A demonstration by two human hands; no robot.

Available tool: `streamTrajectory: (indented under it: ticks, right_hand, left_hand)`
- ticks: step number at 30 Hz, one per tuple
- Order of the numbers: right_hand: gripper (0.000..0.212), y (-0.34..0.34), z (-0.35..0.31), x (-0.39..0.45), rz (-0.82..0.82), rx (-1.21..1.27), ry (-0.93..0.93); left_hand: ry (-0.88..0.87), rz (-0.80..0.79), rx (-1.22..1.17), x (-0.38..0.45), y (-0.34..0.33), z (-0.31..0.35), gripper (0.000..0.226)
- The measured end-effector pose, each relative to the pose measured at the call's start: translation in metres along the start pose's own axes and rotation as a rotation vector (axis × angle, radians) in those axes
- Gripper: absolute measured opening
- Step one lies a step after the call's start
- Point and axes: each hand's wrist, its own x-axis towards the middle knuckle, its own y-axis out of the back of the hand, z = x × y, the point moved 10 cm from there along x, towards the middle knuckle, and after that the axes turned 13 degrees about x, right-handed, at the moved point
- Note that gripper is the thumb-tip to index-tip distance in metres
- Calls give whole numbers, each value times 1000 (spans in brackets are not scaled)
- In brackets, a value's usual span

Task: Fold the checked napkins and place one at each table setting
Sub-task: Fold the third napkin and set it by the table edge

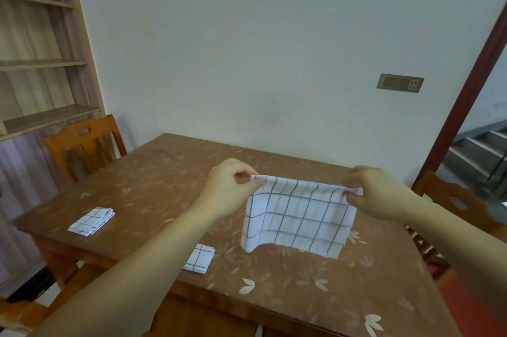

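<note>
A white napkin with dark blue checks hangs above the brown table, stretched by its top edge. My left hand pinches the top left corner and my right hand pinches the top right corner. Its lower edge hangs just above the tabletop or brushes it. A folded checked napkin lies near the table's left edge. Another folded napkin lies near the front edge, partly hidden by my left forearm.
A wooden chair stands at the table's far left, and another chair at the right side. Wooden shelves fill the left wall. A doorway with stairs opens at the right. The table's far side meets the white wall.
</note>
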Motion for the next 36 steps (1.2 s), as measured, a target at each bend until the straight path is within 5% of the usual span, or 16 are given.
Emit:
streamTrajectory:
  ticks: [2, 8, 14, 24, 36]
  right_hand:
    - [37, -15, -18, -1, -104, -118, 39]
    - [20, -23, -115, 7, -91, 533, 301]
    - [18, -2, -80, 22, -10, 648, 267]
    - [16, 24, -81, 25, 70, 968, 289]
    - [10, 21, -75, 23, 25, 779, 249]
  left_hand:
    - [-15, -47, -112, 1, -7, 11, 8]
    - [-121, -113, -206, -3, -12, 41, 4]
    - [4, -207, 20, -7, 10, -1, 8]
    - [62, -168, -77, -1, 21, -10, 12]
    - [196, 46, -548, -1, 29, -11, 14]
